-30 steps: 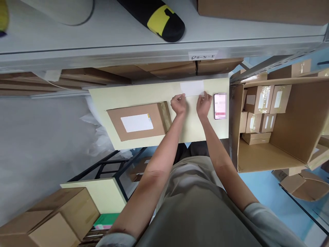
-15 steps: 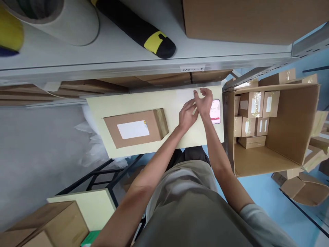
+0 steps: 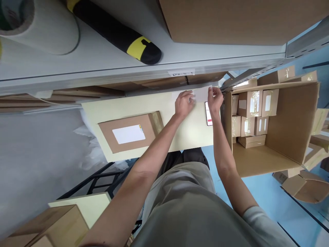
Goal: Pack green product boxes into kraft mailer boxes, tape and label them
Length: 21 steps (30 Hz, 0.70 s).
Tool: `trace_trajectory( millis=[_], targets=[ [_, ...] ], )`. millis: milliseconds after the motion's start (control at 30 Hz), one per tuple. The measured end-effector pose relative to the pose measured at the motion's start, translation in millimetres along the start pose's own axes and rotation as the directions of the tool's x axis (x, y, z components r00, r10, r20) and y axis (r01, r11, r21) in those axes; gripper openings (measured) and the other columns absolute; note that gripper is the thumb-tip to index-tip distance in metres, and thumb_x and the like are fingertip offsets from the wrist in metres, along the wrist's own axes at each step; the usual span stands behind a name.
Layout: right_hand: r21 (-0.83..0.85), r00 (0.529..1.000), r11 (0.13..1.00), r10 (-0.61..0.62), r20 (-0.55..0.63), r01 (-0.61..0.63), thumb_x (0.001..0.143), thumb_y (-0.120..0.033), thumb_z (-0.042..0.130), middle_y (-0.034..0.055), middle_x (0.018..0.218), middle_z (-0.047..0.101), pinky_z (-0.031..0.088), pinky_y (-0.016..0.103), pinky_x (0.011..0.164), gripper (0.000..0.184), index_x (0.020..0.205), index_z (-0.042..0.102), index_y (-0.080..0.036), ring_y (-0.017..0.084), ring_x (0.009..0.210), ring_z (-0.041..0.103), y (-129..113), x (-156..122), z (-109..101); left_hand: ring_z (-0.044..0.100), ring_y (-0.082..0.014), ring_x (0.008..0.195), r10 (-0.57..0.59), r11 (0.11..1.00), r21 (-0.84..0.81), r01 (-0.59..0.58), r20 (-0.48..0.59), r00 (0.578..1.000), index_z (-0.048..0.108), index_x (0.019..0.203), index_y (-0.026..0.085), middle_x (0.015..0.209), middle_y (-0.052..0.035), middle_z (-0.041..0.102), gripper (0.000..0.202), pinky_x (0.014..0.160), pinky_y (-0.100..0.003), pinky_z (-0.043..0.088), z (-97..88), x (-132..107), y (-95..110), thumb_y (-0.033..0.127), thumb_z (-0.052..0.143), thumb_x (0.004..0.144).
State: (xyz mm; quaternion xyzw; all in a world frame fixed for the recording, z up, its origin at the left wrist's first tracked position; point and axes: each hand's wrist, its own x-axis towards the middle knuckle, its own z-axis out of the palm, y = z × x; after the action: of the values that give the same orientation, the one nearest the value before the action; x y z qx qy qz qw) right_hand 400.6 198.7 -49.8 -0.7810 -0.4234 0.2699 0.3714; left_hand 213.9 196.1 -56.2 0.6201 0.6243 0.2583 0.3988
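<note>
Between my two hands a white label sheet (image 3: 201, 94) stretches over the far edge of the cream tabletop (image 3: 190, 133). My right hand (image 3: 215, 100) pinches its right end between thumb and fingers. At the left end my left hand (image 3: 184, 104) is closed with curled fingers on the sheet, which also shows behind this hand. A phone (image 3: 208, 116) with a lit screen lies beside my right wrist, partly covered by it. To the left on the tabletop rests a taped cardboard box (image 3: 151, 128) bearing a white label (image 3: 128, 133).
A large open carton (image 3: 285, 127) with several small taped boxes stands on the right. Above the tabletop runs a grey shelf (image 3: 102, 65) holding a black-and-yellow tool handle (image 3: 113, 31), a white roll (image 3: 55, 29) and a brown box (image 3: 226, 20). More cartons (image 3: 56, 223) sit lower left.
My hands, close together before, have moved apart, the right one to the right, with the white sheet now visible between them. The camera view has shifted slightly.
</note>
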Motion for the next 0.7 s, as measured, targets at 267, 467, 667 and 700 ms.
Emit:
trace_trajectory(
  millis=[267, 467, 667, 700],
  targets=[
    [-0.012, 0.999, 1.0, 0.016, 0.036, -0.015, 0.116, -0.067, 0.049, 0.0073, 0.095, 0.08, 0.062, 0.04, 0.099, 0.055, 0.103, 0.075, -0.021, 0.026, 0.1, 0.077, 5.2, 4.3, -4.2, 0.049, -0.045, 0.163, 0.022, 0.967, 0.233, -0.102, 0.323, 0.946, 0.073, 0.153, 0.007, 0.179, -0.0209, 0.054, 0.069, 0.138, -0.062, 0.044, 9.7, 7.5, -9.1, 0.004, 0.063, 0.084],
    [0.003, 0.993, 0.994, 0.111, 0.03, -0.111, 0.116, -0.066, 0.052, 0.008, 0.09, 0.08, 0.063, 0.042, 0.098, 0.054, 0.096, 0.073, -0.02, 0.027, 0.096, 0.078, 7.2, 1.6, -5.1, 0.05, -0.0474, 0.158, -0.013, 0.949, 0.298, -0.101, 0.356, 0.934, 0.065, 0.164, 0.004, 0.182, -0.0221, 0.05, 0.079, 0.133, -0.061, 0.051, 13.9, 15.2, -5.4, 0.016, 0.067, 0.086],
    [-0.033, 0.988, 0.988, 0.152, -0.033, -0.153, 0.116, -0.054, 0.056, 0.0088, 0.094, 0.081, 0.062, 0.041, 0.099, 0.043, 0.097, 0.074, -0.02, 0.027, 0.096, 0.078, 21.2, -0.2, 1.7, 0.046, -0.0499, 0.159, -0.042, 0.936, 0.341, -0.094, 0.372, 0.927, 0.064, 0.165, 0.006, 0.181, -0.0252, 0.049, 0.075, 0.121, -0.064, 0.061, 14.9, 12.3, 0.7, 0.025, 0.069, 0.093],
    [-0.041, 0.985, 0.985, 0.166, -0.041, -0.167, 0.116, -0.053, 0.056, 0.0089, 0.094, 0.081, 0.062, 0.041, 0.1, 0.042, 0.097, 0.074, -0.02, 0.026, 0.095, 0.077, 22.8, -1.4, 2.6, 0.045, -0.0498, 0.16, -0.042, 0.933, 0.345, -0.097, 0.374, 0.926, 0.063, 0.166, 0.006, 0.181, -0.0251, 0.049, 0.076, 0.121, -0.063, 0.061, 14.3, 10.9, 1.7, 0.025, 0.07, 0.093]
  ],
)
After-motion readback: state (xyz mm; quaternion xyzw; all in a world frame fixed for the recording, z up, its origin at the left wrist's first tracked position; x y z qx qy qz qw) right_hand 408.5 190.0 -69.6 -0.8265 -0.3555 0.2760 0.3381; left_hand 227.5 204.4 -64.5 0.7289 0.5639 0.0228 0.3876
